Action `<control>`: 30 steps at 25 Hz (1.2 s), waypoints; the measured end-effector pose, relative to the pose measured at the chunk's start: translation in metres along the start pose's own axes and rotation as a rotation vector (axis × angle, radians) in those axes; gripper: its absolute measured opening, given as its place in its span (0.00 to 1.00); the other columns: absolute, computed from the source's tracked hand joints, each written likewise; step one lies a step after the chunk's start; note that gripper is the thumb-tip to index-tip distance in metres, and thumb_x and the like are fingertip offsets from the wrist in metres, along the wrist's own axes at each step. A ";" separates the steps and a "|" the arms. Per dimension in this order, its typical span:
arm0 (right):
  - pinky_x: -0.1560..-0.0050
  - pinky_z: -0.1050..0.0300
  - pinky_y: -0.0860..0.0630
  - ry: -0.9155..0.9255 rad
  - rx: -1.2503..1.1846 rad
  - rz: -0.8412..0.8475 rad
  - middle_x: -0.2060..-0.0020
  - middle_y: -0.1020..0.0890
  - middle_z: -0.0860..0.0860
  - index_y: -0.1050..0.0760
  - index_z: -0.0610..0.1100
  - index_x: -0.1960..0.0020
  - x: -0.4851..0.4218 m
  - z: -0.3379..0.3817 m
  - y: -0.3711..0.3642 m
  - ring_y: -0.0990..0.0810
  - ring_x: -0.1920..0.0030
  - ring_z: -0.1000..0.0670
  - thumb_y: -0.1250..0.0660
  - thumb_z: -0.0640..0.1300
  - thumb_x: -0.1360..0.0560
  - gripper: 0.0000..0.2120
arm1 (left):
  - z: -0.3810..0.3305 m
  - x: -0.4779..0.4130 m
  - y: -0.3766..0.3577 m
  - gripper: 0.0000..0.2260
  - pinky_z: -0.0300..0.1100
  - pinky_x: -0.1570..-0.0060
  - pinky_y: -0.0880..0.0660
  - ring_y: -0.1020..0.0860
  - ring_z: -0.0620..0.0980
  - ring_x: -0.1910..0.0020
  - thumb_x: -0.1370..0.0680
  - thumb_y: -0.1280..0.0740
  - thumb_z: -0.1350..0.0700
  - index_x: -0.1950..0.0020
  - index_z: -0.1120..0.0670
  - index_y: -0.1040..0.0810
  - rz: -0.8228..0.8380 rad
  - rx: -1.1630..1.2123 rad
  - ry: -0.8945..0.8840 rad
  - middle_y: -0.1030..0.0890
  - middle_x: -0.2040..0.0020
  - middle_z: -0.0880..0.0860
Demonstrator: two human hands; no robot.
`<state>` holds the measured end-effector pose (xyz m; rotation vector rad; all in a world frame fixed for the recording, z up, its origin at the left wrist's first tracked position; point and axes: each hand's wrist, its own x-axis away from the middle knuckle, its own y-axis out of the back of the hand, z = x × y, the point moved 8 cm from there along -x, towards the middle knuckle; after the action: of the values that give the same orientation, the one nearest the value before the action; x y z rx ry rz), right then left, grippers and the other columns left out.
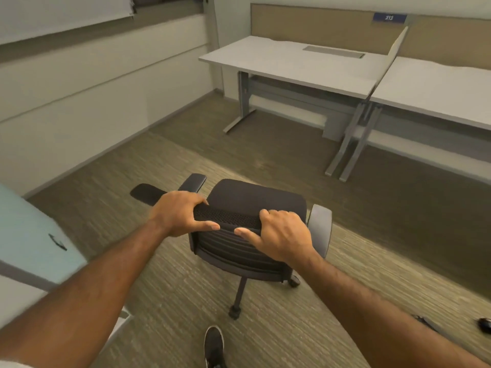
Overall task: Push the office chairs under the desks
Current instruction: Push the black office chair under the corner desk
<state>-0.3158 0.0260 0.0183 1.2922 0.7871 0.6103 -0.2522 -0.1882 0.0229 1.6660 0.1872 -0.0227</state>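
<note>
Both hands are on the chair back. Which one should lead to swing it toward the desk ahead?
Probably the left hand: the desk lies ahead and to the right, so pushing from the chair back's left corner should turn it that way. The right hand steadies.

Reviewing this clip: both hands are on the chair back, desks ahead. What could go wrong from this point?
The black mesh-backed office chair sits well short of the pale grey desk, so it may veer across the carpet. Its grey armrests could catch the desktop edge or the grey metal desk leg. The left hand and right hand grip only the top rim, so a hard shove might tip it. The black shoe is near a caster.
</note>
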 end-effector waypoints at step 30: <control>0.68 0.51 0.31 -0.176 0.010 -0.001 0.69 0.23 0.54 0.26 0.52 0.62 -0.479 -0.164 -0.078 0.24 0.67 0.51 0.57 0.88 0.35 0.42 | 0.312 -0.417 -0.032 0.40 0.45 0.60 0.30 0.21 0.44 0.57 0.40 0.49 0.13 0.47 0.39 0.19 0.045 0.055 -0.020 0.19 0.59 0.39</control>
<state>-0.7383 -0.2635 0.0076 1.3345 0.6464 0.4854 -0.6375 -0.5397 0.0108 1.7234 0.1351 -0.0106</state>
